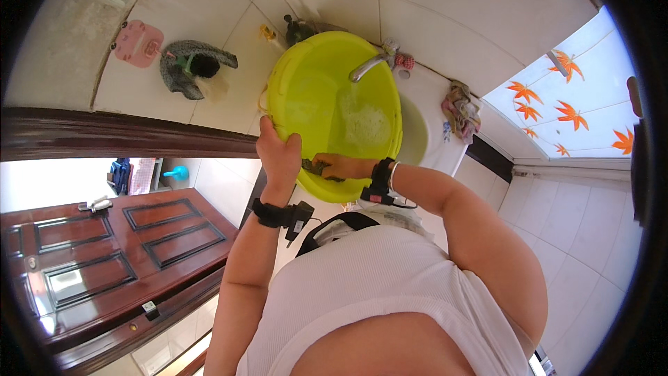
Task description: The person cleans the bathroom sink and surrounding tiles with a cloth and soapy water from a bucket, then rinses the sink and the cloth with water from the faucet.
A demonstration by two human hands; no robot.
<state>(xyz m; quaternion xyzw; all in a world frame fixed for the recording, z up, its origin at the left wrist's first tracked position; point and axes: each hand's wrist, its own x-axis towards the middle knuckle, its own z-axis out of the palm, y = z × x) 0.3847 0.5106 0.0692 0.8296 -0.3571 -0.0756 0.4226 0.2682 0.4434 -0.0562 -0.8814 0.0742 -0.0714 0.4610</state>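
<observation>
A yellow-green plastic basin rests, tilted, over a white washbasin. Water runs into it from a metal faucet, and foamy water shows inside. My left hand grips the basin's rim on the left side, thumb up. Inside the near part of the basin, my right hand holds a dark green cloth or scrubbing pad against the wall. Its fingers are partly hidden by the cloth. Both wrists wear black straps with small boxes.
Behind the basin stand a pump bottle and a dark green bottle. A crumpled cloth hangs at the washbasin's right edge. A grey towel hangs on the tiled wall at left, beside a pink holder. A brown wooden door stands at lower left.
</observation>
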